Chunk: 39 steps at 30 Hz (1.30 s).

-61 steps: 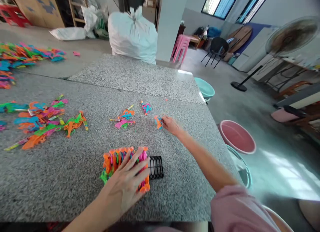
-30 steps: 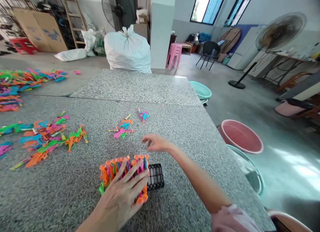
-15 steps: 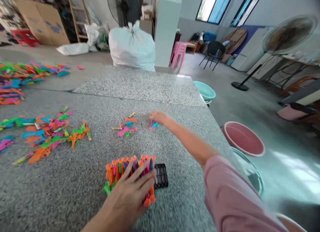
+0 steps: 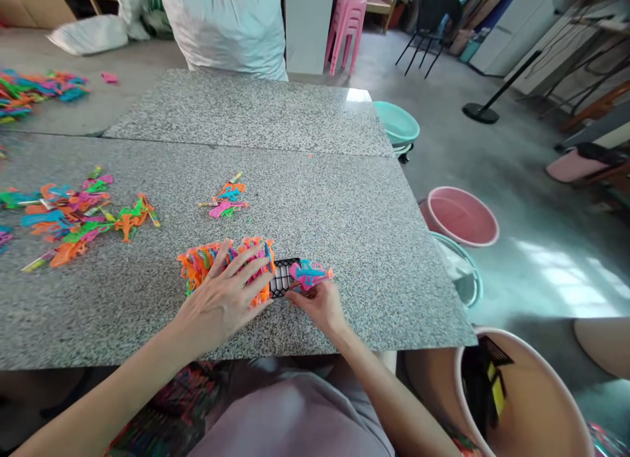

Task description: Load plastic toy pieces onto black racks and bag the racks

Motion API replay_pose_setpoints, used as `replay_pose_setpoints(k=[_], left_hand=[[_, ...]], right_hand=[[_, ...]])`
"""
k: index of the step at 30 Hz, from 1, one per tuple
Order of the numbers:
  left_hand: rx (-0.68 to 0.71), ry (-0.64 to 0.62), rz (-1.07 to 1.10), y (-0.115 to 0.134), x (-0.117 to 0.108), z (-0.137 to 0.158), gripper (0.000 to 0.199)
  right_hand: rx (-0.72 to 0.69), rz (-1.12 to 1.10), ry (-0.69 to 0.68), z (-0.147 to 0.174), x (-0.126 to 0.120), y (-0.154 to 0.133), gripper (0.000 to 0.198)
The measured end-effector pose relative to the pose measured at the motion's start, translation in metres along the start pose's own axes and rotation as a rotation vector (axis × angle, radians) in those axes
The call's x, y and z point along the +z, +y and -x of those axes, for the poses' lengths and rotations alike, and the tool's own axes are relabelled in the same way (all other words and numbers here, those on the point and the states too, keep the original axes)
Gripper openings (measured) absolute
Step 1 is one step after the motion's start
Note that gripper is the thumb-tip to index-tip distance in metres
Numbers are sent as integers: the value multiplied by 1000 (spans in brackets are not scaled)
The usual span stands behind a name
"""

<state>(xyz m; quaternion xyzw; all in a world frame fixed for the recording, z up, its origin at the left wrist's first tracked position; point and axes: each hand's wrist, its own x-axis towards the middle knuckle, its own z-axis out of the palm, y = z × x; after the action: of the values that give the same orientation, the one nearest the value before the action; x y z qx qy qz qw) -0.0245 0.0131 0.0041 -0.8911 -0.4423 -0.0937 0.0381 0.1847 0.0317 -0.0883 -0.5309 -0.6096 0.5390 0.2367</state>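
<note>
My left hand (image 4: 221,296) lies flat with fingers spread over a packed row of colourful plastic toy guns (image 4: 197,260); their orange tips stick out beyond my fingers. These guns sit in a black grid tray (image 4: 279,278), whose right end shows bare. At that end, my right hand (image 4: 322,306) is closed on a pink and blue toy gun (image 4: 311,273), which lies sideways with its orange tip to the right. My fingers partly hide its underside. Farther back on the table are a few loose toy guns (image 4: 229,197), pink, orange and blue.
To the left lies a larger heap of toy guns (image 4: 73,217), with another pile (image 4: 39,92) farther back. The speckled stone table (image 4: 335,201) ends at right, beside a pink basin (image 4: 462,215) and a large bin (image 4: 536,378). A stuffed white sack (image 4: 226,30) stands behind.
My right hand has come back from the far loose guns to the tray's right end, bringing a pink and blue toy gun. My left hand stays on the row. The view has tilted down.
</note>
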Motion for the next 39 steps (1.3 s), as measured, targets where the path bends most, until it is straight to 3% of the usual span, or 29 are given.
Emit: replay_pose_setpoints(k=[5,9,15,19,22,24,27,29,31,33,36,39], left_hand=[[21,47,-18,0,2,1,32],[-1,10,-1,-1,3,0,41],[-76,62,131,4,7,-1,32],[-148,106,150,10,6,-1,31],[-153,109,78,11,5,-1,43],[-107,125,5,10,7,-1,45],[-77,170,-77,7,14,-3,31],[-88,190,-95,6,18,-4,28],[-80,191,-116,5,20,-6,27],[-65,202,-154,3,21,-7,23],[-60,277,-187,2,24,-9,18],[-76,237,-123,4,25,-7,24]], right_hand=[[-115,287,77,-7,18,-13,9],[-121,405,11,-10,13,-19,5],[-113,713,-56,-10,18,-47,14],[-40,753,-63,-7,29,-58,17],[-108,762,-117,-2,25,-52,24],[-177,762,-223,-9,10,-47,28],[-199,851,-341,-59,-19,-58,23],[-245,1027,-115,-116,-24,-83,30],[-540,1149,-15,-180,-9,-116,40],[-691,1217,-95,-237,21,-145,44],[-750,1225,-214,-292,59,-165,31],[-709,1188,-240,-303,59,-153,19]])
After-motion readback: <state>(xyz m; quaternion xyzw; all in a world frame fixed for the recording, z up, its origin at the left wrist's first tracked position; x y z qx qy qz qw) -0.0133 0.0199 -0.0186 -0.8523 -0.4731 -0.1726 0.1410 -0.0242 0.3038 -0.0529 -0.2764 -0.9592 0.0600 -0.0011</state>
